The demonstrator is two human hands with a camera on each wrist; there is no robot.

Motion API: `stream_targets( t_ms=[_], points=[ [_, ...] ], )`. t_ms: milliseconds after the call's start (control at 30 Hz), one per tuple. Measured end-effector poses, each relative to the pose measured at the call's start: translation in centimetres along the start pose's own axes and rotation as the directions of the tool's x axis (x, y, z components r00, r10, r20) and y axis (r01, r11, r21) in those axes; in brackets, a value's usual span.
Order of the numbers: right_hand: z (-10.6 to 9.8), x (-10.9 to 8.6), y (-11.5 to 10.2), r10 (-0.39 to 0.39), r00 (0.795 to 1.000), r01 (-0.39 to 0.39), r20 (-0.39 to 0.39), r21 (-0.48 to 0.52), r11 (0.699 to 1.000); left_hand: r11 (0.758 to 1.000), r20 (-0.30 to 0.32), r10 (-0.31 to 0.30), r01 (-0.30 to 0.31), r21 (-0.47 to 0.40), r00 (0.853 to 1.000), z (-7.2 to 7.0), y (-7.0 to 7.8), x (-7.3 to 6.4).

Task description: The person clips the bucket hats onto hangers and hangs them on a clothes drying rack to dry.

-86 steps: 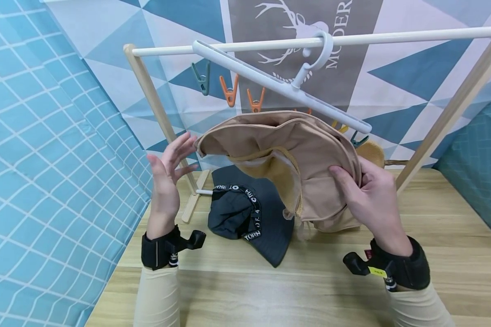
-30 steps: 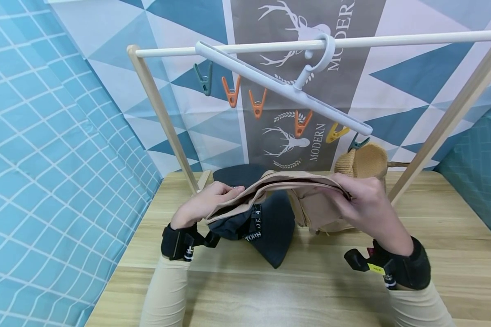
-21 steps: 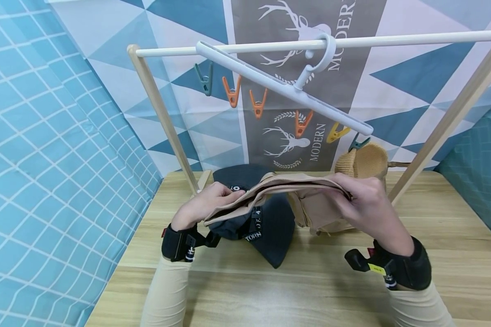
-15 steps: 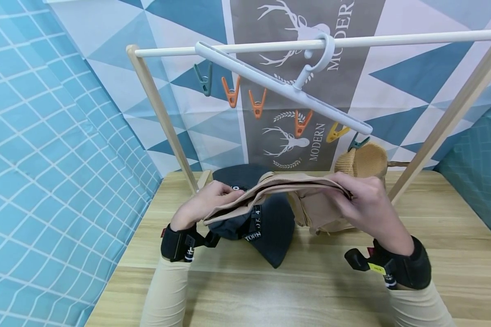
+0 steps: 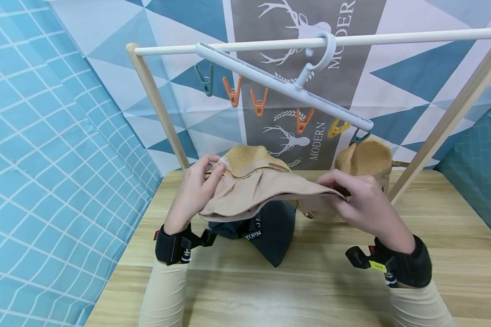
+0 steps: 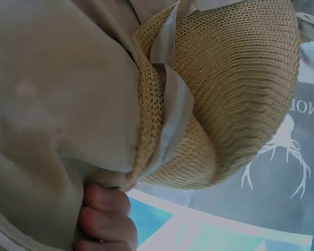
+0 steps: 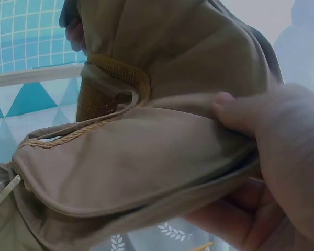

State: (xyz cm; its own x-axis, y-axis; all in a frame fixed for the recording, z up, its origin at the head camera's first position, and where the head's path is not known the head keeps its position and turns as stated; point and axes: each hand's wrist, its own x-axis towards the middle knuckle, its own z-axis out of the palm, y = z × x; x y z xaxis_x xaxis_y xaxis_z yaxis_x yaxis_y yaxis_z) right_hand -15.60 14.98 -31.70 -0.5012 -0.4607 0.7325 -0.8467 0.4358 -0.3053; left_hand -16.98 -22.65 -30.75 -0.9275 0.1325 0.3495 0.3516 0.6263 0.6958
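Both hands hold a tan fabric sun hat (image 5: 258, 190) with a woven straw crown, up above the table. The left hand (image 5: 194, 190) grips it at the left, where brim meets crown; in the left wrist view its fingers (image 6: 107, 219) curl at the cloth below the straw weave. At the right end, the right hand (image 5: 358, 200) pinches the brim between thumb (image 7: 230, 107) and fingers, as the right wrist view shows. Below the held hat lies a dark bucket hat (image 5: 276, 231) with a lettered band, partly covered. Behind the right hand, a straw-and-tan piece (image 5: 370, 156) hangs beneath a teal clip (image 5: 358, 137).
A white hanger (image 5: 286, 86) hangs slanted from the white rail (image 5: 262, 45) of a wooden rack. Orange clips (image 5: 233, 93), a yellow clip (image 5: 337, 128) and another teal clip (image 5: 206, 81) hang under it. The wooden table (image 5: 270, 290) spreads in front; blue tiled cloth (image 5: 65, 159) walls the left.
The left hand first reached to the hat's left side and took hold of it. The hat was lowered and levelled, then its left part turned so the straw crown shows on top.
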Motion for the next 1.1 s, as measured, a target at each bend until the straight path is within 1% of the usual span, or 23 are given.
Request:
stream_targets(
  t_ms=[67,133,167,233,300,400,467,533,700,800,833,900,967,1033,1100],
  points=[
    [-0.1,0.0,0.1,0.010,0.998,-0.012,0.055,0.020,1.000,0.999,-0.039,0.045,-0.044,0.020,0.998,0.0,0.1,-0.1],
    [-0.1,0.1,0.2,0.013,0.993,-0.018,0.117,0.041,0.999,0.995,-0.086,0.099,-0.096,0.037,0.991,0.0,0.1,-0.1],
    [-0.1,0.1,0.2,0.011,0.988,-0.019,0.151,0.047,0.999,0.991,-0.110,0.129,-0.124,0.048,0.986,0.0,0.1,-0.1],
    [0.1,0.2,0.2,0.010,0.975,-0.022,0.223,0.052,0.998,0.980,-0.155,0.194,-0.184,0.077,0.969,-0.1,0.0,-0.1],
    [0.2,0.2,0.2,0.023,0.955,-0.037,0.295,0.042,0.998,0.967,-0.185,0.251,-0.235,0.101,0.950,-0.1,0.0,-0.1],
    [0.5,0.1,0.1,0.068,0.916,-0.075,0.396,0.004,0.997,0.944,-0.200,0.321,-0.295,0.148,0.926,-0.3,0.0,-0.3],
    [0.8,0.1,0.1,0.091,0.888,-0.090,0.451,-0.024,0.996,0.930,-0.188,0.353,-0.321,0.179,0.916,-0.5,0.1,-0.5],
    [1.0,0.0,0.1,0.108,0.862,-0.098,0.496,-0.046,0.994,0.917,-0.168,0.376,-0.340,0.208,0.911,-0.7,0.2,-0.7],
    [1.5,-0.3,0.4,0.152,0.805,-0.134,0.574,-0.074,0.988,0.896,-0.118,0.390,-0.348,0.274,0.913,-1.1,0.7,-1.2],
    [1.7,-0.3,0.5,0.180,0.777,-0.159,0.604,-0.088,0.983,0.891,-0.097,0.377,-0.333,0.308,0.921,-1.2,1.0,-1.5],
    [1.8,-0.3,0.6,0.184,0.770,-0.163,0.610,-0.090,0.982,0.890,-0.091,0.371,-0.327,0.317,0.924,-1.3,1.1,-1.6],
    [2.0,-0.3,0.6,0.190,0.759,-0.171,0.623,-0.092,0.981,0.888,-0.074,0.350,-0.305,0.345,0.934,-1.4,1.4,-1.9],
    [2.3,-0.4,0.7,0.198,0.745,-0.180,0.637,-0.094,0.979,0.879,-0.051,0.321,-0.277,0.388,0.946,-1.4,1.6,-2.2],
    [2.5,-0.4,0.7,0.206,0.730,-0.190,0.652,-0.096,0.977,0.864,-0.027,0.289,-0.248,0.438,0.957,-1.4,1.9,-2.6],
    [2.6,-0.4,0.8,0.213,0.717,-0.194,0.664,-0.103,0.975,0.848,-0.002,0.264,-0.231,0.478,0.965,-1.3,2.2,-2.9]
  ],
)
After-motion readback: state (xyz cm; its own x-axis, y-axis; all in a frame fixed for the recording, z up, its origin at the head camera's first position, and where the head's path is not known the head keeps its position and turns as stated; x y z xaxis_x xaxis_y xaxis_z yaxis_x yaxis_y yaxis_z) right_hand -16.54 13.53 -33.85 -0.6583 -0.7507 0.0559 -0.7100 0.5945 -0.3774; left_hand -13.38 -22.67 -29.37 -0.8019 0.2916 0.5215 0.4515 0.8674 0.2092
